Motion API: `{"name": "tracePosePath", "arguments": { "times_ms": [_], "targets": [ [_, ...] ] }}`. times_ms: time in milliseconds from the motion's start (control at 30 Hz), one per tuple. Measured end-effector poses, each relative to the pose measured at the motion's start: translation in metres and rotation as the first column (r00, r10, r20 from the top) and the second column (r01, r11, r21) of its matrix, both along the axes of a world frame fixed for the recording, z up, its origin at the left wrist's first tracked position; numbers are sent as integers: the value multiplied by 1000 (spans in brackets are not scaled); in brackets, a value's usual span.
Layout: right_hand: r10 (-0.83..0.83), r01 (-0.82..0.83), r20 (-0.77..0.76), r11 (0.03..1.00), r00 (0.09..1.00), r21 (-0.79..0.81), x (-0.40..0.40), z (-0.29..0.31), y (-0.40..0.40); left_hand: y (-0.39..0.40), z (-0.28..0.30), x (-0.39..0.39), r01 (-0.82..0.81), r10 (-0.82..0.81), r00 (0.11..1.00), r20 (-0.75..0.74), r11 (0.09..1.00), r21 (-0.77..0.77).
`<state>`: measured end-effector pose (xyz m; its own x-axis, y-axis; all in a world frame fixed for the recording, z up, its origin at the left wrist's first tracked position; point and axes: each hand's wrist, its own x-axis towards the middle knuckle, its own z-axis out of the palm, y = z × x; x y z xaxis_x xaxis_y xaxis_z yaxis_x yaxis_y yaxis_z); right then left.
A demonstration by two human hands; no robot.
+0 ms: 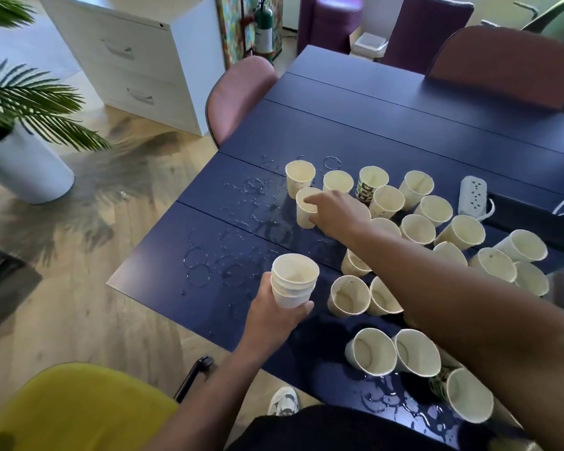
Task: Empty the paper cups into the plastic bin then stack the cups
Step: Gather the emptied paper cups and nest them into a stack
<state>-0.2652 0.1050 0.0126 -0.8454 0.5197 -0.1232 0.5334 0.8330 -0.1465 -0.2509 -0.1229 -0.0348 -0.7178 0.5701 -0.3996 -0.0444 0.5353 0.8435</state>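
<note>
Several cream paper cups stand upright on the dark blue table, most of them right of centre. My left hand grips a short stack of nested cups just above the table's near left part. My right hand reaches across to a single cup at the left of the group and pinches its rim, with fingers over the opening and the thumb on the side. No plastic bin is in view.
Water rings and puddles wet the table's left and near edge. A white power strip with a cable lies at the right. Pink chairs stand at the far sides, a yellow chair near me, a potted palm on the floor at left.
</note>
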Motion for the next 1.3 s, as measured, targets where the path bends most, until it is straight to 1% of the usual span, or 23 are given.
{"name": "tracePosePath", "arguments": {
  "times_ms": [67,167,233,333,433,567,633,733,800,867,900,1033,1100,1133,1233,1300],
  "targets": [
    [14,-18,91,999,996,37,-3,-10,-1,-1,-1,0,-19,19,999,39,1000,-6],
    [29,-38,144,998,989,58,-3,-19,-2,-4,-3,0,-20,20,999,30,1000,-4],
    [14,-24,150,998,989,65,-2,-22,-1,-6,-3,0,-16,17,1000,15,1000,-10],
    [-14,12,58,999,998,40,4,-23,0,-7,-4,-1,-21,21,1000,20,1000,-6],
    [-52,48,-101,998,993,-48,16,-6,-4,-6,-3,-2,-11,11,1000,-2,1000,3],
    [-63,47,-326,997,943,-57,38,34,-10,-1,-2,-5,6,-6,1000,-4,1000,12],
    [-71,48,-405,997,912,-66,49,56,-14,4,-2,-6,11,-11,1000,-8,1000,22],
    [-26,-10,-476,997,879,-74,68,86,-25,10,3,-4,-5,5,1000,0,999,38],
    [23,-73,-513,994,858,-79,78,95,-32,15,3,-2,-7,6,1000,4,999,44],
    [78,-135,-502,988,861,-78,85,96,-36,20,2,-1,2,-2,1000,6,998,63],
    [100,-159,-472,984,876,-86,87,94,-37,22,1,-1,6,-7,1000,7,997,73],
    [168,-213,-247,962,954,-170,92,80,-39,30,3,4,12,-13,1000,9,996,92],
    [210,-236,-142,950,967,-205,94,70,-44,33,5,6,16,-16,1000,-1,995,99],
    [232,-254,-116,936,966,-242,95,66,-47,34,6,6,21,-20,1000,-11,995,98],
    [216,-236,-95,904,972,-358,93,65,-45,34,8,6,23,-22,1000,-15,996,88],
    [127,-171,-133,898,983,-406,87,69,-37,32,8,4,12,-10,1000,-20,997,82]
  ]
}}
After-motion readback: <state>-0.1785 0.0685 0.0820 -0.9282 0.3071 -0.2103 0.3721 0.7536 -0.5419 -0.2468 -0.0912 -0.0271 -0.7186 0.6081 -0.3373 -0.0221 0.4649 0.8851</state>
